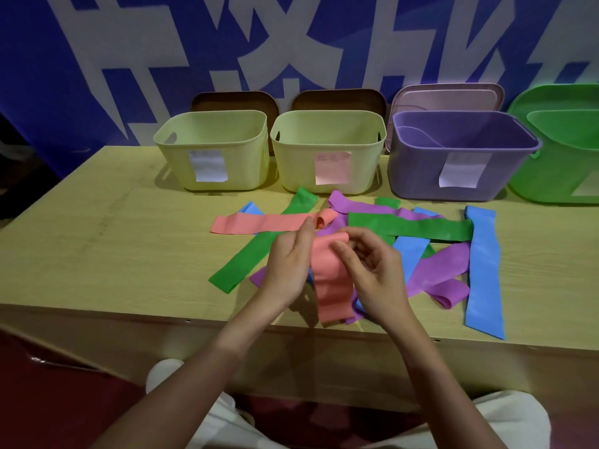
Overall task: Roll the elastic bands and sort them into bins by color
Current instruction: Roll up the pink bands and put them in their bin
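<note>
A salmon-pink elastic band [332,286] hangs over the table's front edge, its top end curled between my hands. My left hand [290,264] holds its left edge and my right hand [372,270] pinches the curled top end with bent fingers. A second pink band [259,224] lies flat behind, its right end curled by my left fingertips. Green [421,227], purple [437,270] and blue [483,270] bands lie loose and overlapping on the table. Behind them stand two pale yellow bins [210,150] [327,150], a purple bin [460,157] and a green bin [564,157], each labelled.
The wooden table [113,254] has bare surface on its left half. Lids lean against the blue and white wall behind the bins. The green bin is cut off by the right frame edge. My knees show below the table's front edge.
</note>
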`<state>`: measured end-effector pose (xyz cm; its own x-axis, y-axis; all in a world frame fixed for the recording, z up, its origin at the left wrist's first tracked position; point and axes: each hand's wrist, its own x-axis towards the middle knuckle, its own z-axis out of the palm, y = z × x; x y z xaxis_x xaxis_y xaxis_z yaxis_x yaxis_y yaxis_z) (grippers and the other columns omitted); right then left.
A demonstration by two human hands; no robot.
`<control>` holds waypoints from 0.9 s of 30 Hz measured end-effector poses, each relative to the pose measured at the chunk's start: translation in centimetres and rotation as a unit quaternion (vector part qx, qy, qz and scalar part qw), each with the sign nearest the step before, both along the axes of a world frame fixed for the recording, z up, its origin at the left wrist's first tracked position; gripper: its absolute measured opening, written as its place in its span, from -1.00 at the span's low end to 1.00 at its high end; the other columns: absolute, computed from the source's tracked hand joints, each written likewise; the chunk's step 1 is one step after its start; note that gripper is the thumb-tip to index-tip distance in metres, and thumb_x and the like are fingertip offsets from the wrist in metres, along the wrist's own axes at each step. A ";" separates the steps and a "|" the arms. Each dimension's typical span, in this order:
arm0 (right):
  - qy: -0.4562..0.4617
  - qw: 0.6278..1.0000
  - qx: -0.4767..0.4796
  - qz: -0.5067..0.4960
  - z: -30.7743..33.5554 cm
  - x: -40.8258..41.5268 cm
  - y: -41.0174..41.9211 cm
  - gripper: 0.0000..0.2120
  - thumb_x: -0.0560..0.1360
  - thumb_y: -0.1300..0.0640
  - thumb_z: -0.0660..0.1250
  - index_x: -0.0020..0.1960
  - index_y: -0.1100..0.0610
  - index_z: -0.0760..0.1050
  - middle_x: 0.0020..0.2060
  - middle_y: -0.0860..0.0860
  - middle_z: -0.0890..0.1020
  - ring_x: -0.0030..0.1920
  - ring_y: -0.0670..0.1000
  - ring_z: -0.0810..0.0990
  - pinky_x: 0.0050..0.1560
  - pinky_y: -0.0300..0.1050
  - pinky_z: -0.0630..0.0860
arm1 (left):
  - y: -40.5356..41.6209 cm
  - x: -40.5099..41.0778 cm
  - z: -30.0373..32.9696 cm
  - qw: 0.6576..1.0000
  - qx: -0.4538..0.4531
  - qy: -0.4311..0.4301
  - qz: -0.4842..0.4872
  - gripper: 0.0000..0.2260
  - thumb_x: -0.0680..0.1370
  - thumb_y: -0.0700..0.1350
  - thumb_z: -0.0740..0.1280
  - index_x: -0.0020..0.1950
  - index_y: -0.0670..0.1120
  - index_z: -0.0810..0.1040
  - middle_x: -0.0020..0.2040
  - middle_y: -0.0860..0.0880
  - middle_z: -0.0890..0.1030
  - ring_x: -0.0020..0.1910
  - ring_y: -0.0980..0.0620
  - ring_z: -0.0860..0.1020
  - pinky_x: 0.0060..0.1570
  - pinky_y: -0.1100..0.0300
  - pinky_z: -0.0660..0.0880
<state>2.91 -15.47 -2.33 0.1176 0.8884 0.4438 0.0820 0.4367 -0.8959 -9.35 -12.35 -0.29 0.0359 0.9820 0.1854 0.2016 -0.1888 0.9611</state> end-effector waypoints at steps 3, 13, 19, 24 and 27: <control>-0.020 1.000 -0.006 -0.011 0.0 -0.1 0.2 -0.86 0.53 0.32 0.32 -0.10 0.09 0.53 -0.31 -0.13 0.59 -0.26 -0.24 0.51 -0.21 -0.42 0.39 | 0.1 -0.5 -0.4 0.996 0.071 0.058 -0.009 -0.59 0.60 0.13 0.04 -0.39 -0.03 0.30 -0.50 0.10 0.32 -0.45 0.09 0.31 -0.34 0.06 0.28; 0.027 1.000 -0.014 0.006 0.2 -0.5 0.4 -0.84 0.50 0.27 0.38 0.06 0.12 0.59 -0.39 -0.14 0.52 -0.32 -0.22 0.47 -0.21 -0.38 0.40 | 0.4 -0.9 -0.9 0.961 0.218 0.168 0.014 -0.66 0.64 -0.02 0.02 -0.36 0.11 0.18 -0.52 0.14 0.22 -0.53 0.20 0.30 -0.43 0.19 0.13; -0.001 0.999 0.019 0.044 0.4 -0.1 0.3 -0.68 0.50 0.26 0.35 0.24 0.11 0.53 -0.34 0.00 0.45 -0.29 -0.10 0.41 -0.21 -0.24 0.39 | 0.1 -0.7 0.2 0.996 0.081 0.012 -0.022 -0.61 0.66 -0.05 0.08 -0.37 0.01 0.37 -0.52 0.12 0.37 -0.47 0.19 0.32 -0.39 0.19 0.28; 0.006 1.000 0.014 0.021 0.3 0.0 0.3 -0.82 0.48 0.24 0.37 0.06 0.08 0.55 -0.24 0.19 0.57 -0.22 0.00 0.51 -0.11 -0.18 0.48 | -0.2 -0.2 0.7 0.998 0.034 -0.038 -0.035 -0.51 0.67 -0.16 0.09 -0.45 -0.01 0.46 -0.56 0.14 0.43 -0.50 0.26 0.35 -0.41 0.30 0.30; -0.020 1.000 0.004 0.003 0.2 0.0 0.3 -0.88 0.49 0.19 0.37 0.01 0.06 0.56 -0.24 0.12 0.60 -0.23 0.02 0.54 -0.15 -0.18 0.48 | 0.1 -0.8 0.3 0.996 0.080 0.036 -0.034 -0.56 0.64 0.01 0.10 -0.43 -0.02 0.41 -0.52 0.11 0.36 -0.47 0.16 0.33 -0.37 0.09 0.31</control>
<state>2.93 -15.20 -2.08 0.0935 0.8853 0.4555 0.1148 0.4449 -0.8882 -10.18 -12.28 0.02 0.1213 0.9347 0.3340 0.2507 -0.3544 0.9009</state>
